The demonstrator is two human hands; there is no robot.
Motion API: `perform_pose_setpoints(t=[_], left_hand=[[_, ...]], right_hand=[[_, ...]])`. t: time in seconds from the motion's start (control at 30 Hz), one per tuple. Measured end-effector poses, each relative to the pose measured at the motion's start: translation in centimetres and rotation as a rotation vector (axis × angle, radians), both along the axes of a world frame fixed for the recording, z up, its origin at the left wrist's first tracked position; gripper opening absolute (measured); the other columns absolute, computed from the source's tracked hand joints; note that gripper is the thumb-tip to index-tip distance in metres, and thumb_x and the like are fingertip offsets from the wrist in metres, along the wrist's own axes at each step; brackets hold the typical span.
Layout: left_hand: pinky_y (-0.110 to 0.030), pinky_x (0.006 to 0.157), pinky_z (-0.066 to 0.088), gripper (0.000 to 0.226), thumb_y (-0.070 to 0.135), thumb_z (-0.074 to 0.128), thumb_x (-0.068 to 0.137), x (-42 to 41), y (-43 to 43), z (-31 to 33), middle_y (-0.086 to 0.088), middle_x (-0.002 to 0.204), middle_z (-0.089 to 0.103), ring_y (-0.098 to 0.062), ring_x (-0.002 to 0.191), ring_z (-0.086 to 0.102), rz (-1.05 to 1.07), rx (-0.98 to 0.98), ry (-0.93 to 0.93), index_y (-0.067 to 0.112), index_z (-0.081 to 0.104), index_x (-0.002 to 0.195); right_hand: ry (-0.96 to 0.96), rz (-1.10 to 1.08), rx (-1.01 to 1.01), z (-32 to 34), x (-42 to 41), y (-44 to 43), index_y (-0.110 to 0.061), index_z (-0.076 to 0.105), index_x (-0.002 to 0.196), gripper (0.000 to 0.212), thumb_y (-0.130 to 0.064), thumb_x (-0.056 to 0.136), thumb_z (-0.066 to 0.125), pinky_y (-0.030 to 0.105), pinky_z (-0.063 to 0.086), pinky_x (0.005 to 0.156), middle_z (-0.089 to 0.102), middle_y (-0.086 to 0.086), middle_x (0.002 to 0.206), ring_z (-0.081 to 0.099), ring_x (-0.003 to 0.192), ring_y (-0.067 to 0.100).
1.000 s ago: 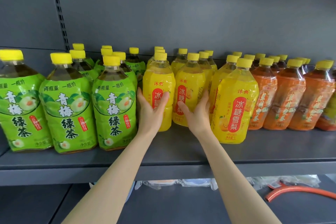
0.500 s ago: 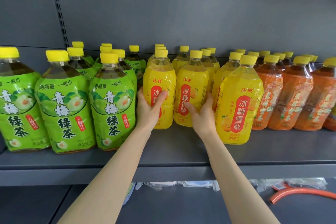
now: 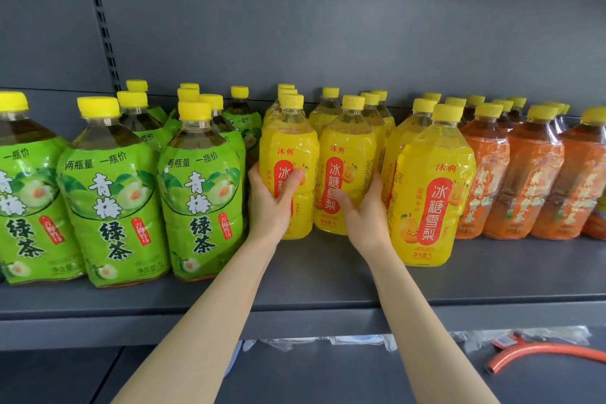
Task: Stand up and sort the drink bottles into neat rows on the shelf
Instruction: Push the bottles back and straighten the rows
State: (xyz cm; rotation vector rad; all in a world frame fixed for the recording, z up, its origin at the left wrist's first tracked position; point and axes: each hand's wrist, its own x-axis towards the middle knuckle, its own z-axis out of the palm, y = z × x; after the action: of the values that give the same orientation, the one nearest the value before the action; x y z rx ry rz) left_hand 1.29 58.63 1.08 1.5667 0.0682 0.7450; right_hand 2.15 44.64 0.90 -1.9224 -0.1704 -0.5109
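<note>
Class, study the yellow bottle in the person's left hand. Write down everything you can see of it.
The yellow bottle is clear plastic with a yellow screw cap and a glossy yellow wrap bearing a red panel with white characters. It stands upright on the grey shelf, back from the edge, first in its row. The left hand grips its lower left side, thumb across the label. A second yellow bottle, held by the right hand, stands close on its right.

Upright yellow-capped bottles (image 3: pixel 348 170) on grey shelf (image 3: pixel 328 272)

Left hand (image 3: pixel 272 203), right hand (image 3: pixel 364 211) (curled grips)
</note>
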Motion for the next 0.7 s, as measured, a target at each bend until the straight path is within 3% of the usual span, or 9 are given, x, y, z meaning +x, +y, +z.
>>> perform_pose_setpoints(t=[0.2,0.37,0.5,0.7], left_hand=[[-0.038,0.098,0.045,0.079,0.047,0.064,0.081,-0.03,-0.31,-0.04,-0.007,0.134,0.049,-0.023,0.119,0.051,0.029,0.021,0.005,0.015,0.027,0.143],[-0.036,0.096,0.045,0.093,0.061,0.057,0.068,-0.48,-0.63,-0.03,-0.008,0.133,0.048,-0.023,0.118,0.050,0.048,0.055,-0.010,0.014,0.026,0.142],[-0.031,0.093,0.043,0.085,0.051,0.063,0.076,-0.13,-0.33,-0.12,-0.007,0.133,0.048,-0.020,0.117,0.049,0.035,0.050,-0.005,0.014,0.025,0.143],[-0.035,0.097,0.045,0.079,0.046,0.066,0.079,0.27,0.08,-0.13,-0.006,0.133,0.050,-0.021,0.118,0.052,-0.012,-0.004,0.000,0.016,0.027,0.141]], right_hand=[[-0.007,-0.009,0.004,-0.05,0.02,0.04,-0.021,0.010,0.154,0.080,-0.036,0.092,0.060,0.050,0.031,0.115,0.027,0.001,0.157,0.030,0.144,0.026],[-0.009,-0.022,-0.002,-0.08,-0.01,0.06,-0.022,0.010,0.154,0.082,-0.038,0.092,0.061,0.051,0.030,0.115,0.025,0.001,0.158,0.028,0.144,0.027],[-0.005,-0.022,-0.014,-0.18,0.15,0.03,-0.022,0.010,0.154,0.081,-0.038,0.092,0.060,0.052,0.030,0.115,0.025,0.001,0.158,0.028,0.144,0.027],[-0.007,-0.026,-0.009,-0.11,0.29,0.07,-0.021,0.011,0.154,0.082,-0.038,0.091,0.061,0.052,0.030,0.115,0.025,0.001,0.158,0.027,0.145,0.027]])
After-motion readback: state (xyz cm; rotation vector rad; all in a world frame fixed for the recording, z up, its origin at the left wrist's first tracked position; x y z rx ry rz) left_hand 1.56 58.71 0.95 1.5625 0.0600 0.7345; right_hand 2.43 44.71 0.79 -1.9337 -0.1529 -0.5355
